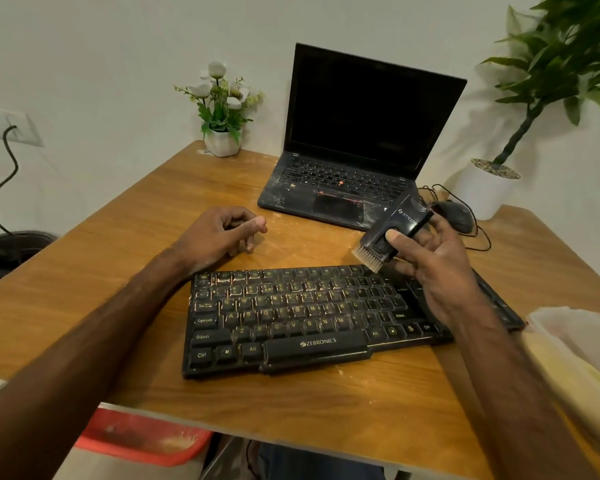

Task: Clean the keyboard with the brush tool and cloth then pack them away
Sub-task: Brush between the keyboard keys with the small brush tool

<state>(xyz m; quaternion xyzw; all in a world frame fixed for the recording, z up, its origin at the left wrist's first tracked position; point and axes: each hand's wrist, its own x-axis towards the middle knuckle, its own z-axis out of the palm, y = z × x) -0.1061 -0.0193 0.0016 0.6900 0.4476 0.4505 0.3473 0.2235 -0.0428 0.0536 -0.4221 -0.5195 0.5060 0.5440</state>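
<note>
A black, dusty keyboard (291, 320) lies on the wooden table (118, 271) in front of me. My right hand (437, 268) grips a black brush tool (387, 233) above the keyboard's upper right corner, thumb on its body. The pale bristles (367, 258) point down and left, just above the top key row. My left hand (222, 233) hovers over the table behind the keyboard's left end, fingers loosely curled and holding nothing. A pale cloth (579, 344) lies blurred at the right edge of the table.
An open dusty laptop (354, 150) stands behind the keyboard. A black mouse (459, 216) with its cable lies to its right. A small flower pot (222, 140) and a large potted plant (489, 188) stand at the back. A red tray (142, 438) sits below the table's front edge.
</note>
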